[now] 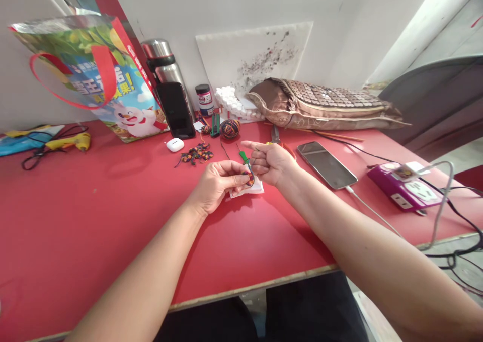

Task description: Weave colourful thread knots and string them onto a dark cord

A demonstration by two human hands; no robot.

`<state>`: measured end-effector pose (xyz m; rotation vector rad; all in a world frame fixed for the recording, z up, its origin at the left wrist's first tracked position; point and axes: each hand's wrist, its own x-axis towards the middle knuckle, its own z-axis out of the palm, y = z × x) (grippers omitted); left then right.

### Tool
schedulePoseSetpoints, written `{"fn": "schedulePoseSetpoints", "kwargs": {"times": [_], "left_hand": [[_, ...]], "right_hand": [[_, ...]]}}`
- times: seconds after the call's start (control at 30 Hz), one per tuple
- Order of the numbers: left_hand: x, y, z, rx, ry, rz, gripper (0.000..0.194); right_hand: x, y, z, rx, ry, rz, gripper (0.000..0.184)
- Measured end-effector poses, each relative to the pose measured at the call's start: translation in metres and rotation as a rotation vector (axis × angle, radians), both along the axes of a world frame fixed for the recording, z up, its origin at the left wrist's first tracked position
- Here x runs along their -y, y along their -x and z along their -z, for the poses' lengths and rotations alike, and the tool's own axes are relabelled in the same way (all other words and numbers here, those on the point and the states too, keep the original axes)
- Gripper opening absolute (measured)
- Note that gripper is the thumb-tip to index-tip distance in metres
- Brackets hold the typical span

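My left hand [222, 181] pinches a small multicolored crocheted piece [248, 178] between thumb and fingers, above a white pad [257, 186] on the table. Close beside it is my right hand [269, 162], palm turned up, with one finger stretched out to the left and the others curled in. What those curled fingers hold is hidden. A green-handled tool, like a crochet hook [243, 156], shows between the hands; whether a hand grips it is unclear. Behind lie a ball of multicolored yarn [230, 129] and a crocheted piece with several lobes [196, 154].
A phone on a cable [327, 164] and a purple power strip [405, 186] lie right. Pliers [276, 135], a white earbud case [175, 145], an upright black phone [175, 109], a steel flask [166, 65] and a jar [204, 100] stand behind. Left are a shopping bag [94, 80] and glue gun [71, 142].
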<state>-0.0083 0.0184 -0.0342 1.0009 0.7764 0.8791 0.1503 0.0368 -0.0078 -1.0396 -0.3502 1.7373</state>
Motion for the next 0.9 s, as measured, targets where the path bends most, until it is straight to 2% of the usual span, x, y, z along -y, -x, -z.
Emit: {"fn": "schedulePoseSetpoints", "kwargs": {"times": [0.07, 0.23, 0.37, 0.47, 0.53, 0.6, 0.77, 0.9], "left_hand": [[-0.002, 0.002, 0.000, 0.019, 0.014, -0.025, 0.032], [-0.012, 0.011, -0.002, 0.098, -0.003, -0.189, 0.034], [-0.017, 0.014, 0.000, 0.148, 0.018, -0.195, 0.030], [-0.018, 0.015, 0.001, 0.174, 0.039, -0.202, 0.026], [-0.019, 0.015, 0.002, 0.176, 0.063, -0.194, 0.023], [-0.018, 0.015, 0.001, 0.193, 0.098, -0.174, 0.021], [-0.010, 0.014, -0.008, 0.303, 0.145, -0.033, 0.024], [-0.005, 0.013, -0.015, 0.274, 0.127, 0.022, 0.032]], "right_hand": [[0.000, -0.005, 0.001, 0.062, -0.081, -0.028, 0.027], [0.001, -0.015, 0.008, 0.412, -0.370, -0.276, 0.017], [0.000, -0.017, 0.014, 0.785, -0.627, -0.372, 0.028], [-0.001, -0.017, 0.016, 0.893, -0.748, -0.422, 0.038], [0.000, -0.016, 0.016, 0.848, -0.747, -0.439, 0.042], [0.002, -0.013, 0.015, 0.686, -0.692, -0.431, 0.045], [0.008, 0.000, 0.010, 0.123, -0.445, -0.367, 0.044], [0.011, 0.011, 0.003, -0.020, -0.220, -0.316, 0.038]]}}
